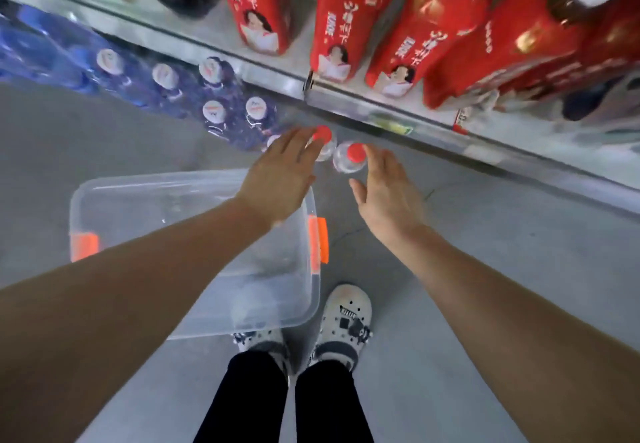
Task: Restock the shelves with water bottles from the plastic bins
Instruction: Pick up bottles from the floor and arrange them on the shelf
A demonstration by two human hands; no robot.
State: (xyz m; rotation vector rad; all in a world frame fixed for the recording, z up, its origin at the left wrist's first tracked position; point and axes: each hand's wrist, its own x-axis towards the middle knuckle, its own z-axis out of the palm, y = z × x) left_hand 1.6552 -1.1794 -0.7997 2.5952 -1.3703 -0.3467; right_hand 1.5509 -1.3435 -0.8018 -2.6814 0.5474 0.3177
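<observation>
two red-capped water bottles [348, 160] stand on the floor by the shelf [381, 110], beyond the plastic bin [194, 255]. left hand [280, 182] and right hand [388, 193] hover above with relaxed fingers, gripping nothing; a hasty reach could topple them.

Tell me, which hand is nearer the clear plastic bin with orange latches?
Left. The left hand hovers over the far right corner of the clear plastic bin with orange latches; the right hand hangs beyond its right side, above bare floor.

Red caps [356, 152] by the fingertips; clear bin [194, 200] with orange latches [318, 243]; red-labelled bottles [341, 26]; blue packs [145, 82].
</observation>
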